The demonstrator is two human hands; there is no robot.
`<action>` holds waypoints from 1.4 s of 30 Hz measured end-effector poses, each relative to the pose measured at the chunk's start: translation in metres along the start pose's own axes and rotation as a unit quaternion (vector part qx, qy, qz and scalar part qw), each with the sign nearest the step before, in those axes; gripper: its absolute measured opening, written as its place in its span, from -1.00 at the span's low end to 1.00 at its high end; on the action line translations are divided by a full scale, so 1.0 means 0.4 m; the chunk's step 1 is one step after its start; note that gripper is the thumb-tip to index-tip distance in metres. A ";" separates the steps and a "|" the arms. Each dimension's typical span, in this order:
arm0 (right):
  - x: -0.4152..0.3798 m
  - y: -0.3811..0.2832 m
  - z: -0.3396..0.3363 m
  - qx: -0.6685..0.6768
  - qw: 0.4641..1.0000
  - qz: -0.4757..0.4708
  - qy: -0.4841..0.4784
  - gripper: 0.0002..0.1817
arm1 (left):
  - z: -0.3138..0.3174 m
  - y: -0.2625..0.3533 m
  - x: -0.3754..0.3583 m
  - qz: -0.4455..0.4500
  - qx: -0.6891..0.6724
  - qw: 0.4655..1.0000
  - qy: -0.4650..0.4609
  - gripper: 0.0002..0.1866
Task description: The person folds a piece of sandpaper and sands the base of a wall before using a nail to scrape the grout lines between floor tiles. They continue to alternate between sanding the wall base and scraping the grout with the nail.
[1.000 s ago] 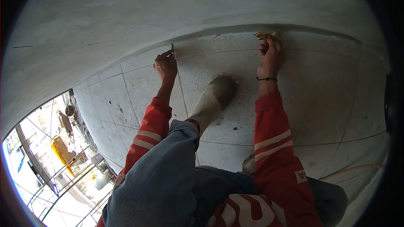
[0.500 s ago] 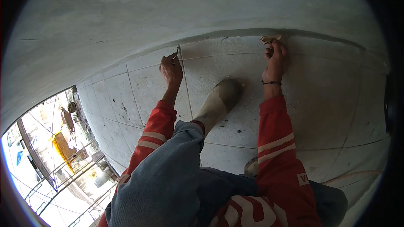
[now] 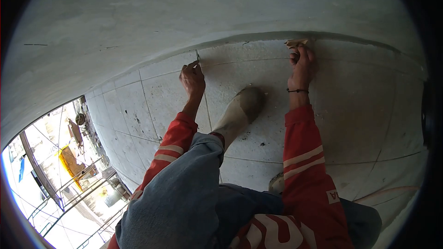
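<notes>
Nr tile floor's point(image 3: 350, 92) wall-side edge: L hand point(image 3: 193, 80) fingers clamp thin tool point(image 3: 198, 57), R hand point(image 3: 301, 69) fingers, folded scrap point(image 3: 296, 43); we'd scratch floor if tool slips.

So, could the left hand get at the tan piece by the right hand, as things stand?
Probably yes: bare tiled floor separates left hand from tan piece, though the right hand holds it.

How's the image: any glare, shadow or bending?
Head view: glare bleaches the outdoor scene at lower left; head view: shade dims the floor tiles right of the right hand; head view: lens distortion curves the tile joints; head view: the thin item in the left hand is unclear.
</notes>
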State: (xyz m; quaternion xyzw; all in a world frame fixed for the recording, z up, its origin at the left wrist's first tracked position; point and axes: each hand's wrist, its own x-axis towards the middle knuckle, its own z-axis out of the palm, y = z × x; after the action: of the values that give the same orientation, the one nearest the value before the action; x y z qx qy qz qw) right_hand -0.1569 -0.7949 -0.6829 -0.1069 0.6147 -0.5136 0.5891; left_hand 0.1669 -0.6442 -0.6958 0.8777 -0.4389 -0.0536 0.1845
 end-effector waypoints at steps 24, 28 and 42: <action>0.016 0.004 0.103 0.004 0.995 -0.065 0.076 -0.72 | -0.051 0.234 -0.205 0.030 -0.171 0.953 -0.250 -0.83; -0.039 0.141 0.138 -0.092 0.990 -0.106 0.022 -0.71 | -0.039 0.262 -0.215 0.062 -0.139 0.950 -0.272 -0.84; 0.032 0.060 0.077 -0.029 0.978 -0.187 0.086 -0.81 | -0.028 0.285 -0.233 0.057 -0.126 0.954 -0.266 -0.86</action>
State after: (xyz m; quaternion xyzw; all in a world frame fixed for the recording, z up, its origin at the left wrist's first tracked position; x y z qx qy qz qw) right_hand -0.1234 -0.8092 -0.7021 -0.1927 0.6469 -0.6038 0.4240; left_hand 0.0275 -0.6295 -0.6494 0.7746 -0.5112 -0.3298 0.1729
